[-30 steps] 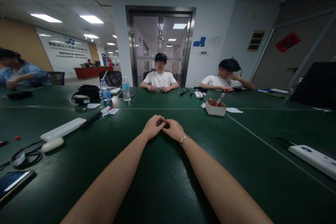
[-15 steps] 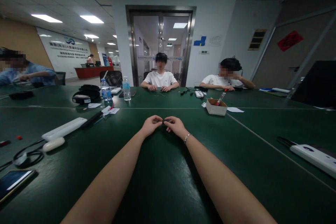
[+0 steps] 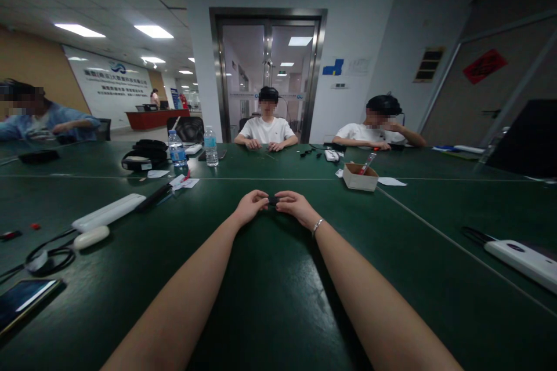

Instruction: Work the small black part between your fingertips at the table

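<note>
Both arms reach forward over the green table (image 3: 265,284). A small black object (image 3: 272,200) sits between my fingertips; its kind is too small to make out. My left hand (image 3: 251,207) is closed in a pinch on the object's left end. On the other end, the fingers of my right hand (image 3: 298,208) are pressed together in a pinch, and a silver bracelet (image 3: 317,226) circles that wrist. The object is held low over the tabletop, and I cannot tell whether it touches the surface.
To the right beyond my hands stands a small cardboard box (image 3: 360,178) holding a red-and-white item. Water bottles (image 3: 211,149), a black case (image 3: 143,156), a white power strip (image 3: 108,213), cables and a phone (image 3: 28,301) lie left. Another power strip (image 3: 520,261) lies right. Three people sit around the table.
My right hand has shifted slightly right and its fingers have straightened, so more of the black object shows between the hands. My left hand stays nearly in place.
</note>
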Available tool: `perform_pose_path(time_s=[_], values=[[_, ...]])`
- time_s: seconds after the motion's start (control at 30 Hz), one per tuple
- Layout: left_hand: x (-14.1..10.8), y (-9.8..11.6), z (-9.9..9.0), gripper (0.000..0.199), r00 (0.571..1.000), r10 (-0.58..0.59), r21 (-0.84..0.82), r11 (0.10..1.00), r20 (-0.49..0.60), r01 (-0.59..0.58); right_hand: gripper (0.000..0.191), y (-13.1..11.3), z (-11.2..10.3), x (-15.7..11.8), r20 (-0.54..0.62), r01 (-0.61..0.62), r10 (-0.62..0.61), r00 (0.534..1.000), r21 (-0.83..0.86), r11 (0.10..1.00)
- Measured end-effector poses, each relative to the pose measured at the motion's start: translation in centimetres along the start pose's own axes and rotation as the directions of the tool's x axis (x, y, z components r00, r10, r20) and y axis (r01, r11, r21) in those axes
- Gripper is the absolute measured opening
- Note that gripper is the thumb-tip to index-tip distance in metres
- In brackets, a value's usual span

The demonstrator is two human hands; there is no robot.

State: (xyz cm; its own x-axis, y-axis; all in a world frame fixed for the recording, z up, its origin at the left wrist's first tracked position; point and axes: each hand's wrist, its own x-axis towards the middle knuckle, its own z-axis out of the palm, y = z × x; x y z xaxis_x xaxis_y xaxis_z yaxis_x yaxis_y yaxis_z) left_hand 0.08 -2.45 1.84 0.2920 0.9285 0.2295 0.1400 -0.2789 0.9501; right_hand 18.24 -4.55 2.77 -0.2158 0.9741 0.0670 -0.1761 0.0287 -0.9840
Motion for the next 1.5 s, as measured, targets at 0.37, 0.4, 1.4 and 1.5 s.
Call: perform_pose_path(time_s=[0.37, 0.4, 1.4, 1.5], values=[[-0.06, 0.04, 0.13, 0.024, 0.999, 0.012, 0.038, 0.999, -0.034, -0.011, 0.028, -0.21, 0.08, 0.02, 0.012, -0.030, 0.030, 0.999, 0.004, 1.000], [-0.05, -0.02, 0.06, 0.023, 0.999, 0.008, 0.034, 0.999, -0.038, -0.007, 0.030, -0.22, 0.11, 0.05, 0.012, -0.028, 0.028, 1.000, 0.007, 1.000], [-0.68, 0.53, 0.23, 0.029, 0.995, -0.052, 0.045, 0.998, 0.084, 0.048, 0.015, -0.10, 0.08, 0.46, 0.052, -0.088, 0.090, 0.995, -0.053, 0.995], [-0.68, 0.38, 0.19, 0.030, 0.996, -0.035, 0.071, 0.997, 0.086, 0.029, 0.015, -0.10, 0.04, 0.42, 0.072, -0.080, 0.083, 0.994, -0.038, 0.996]])
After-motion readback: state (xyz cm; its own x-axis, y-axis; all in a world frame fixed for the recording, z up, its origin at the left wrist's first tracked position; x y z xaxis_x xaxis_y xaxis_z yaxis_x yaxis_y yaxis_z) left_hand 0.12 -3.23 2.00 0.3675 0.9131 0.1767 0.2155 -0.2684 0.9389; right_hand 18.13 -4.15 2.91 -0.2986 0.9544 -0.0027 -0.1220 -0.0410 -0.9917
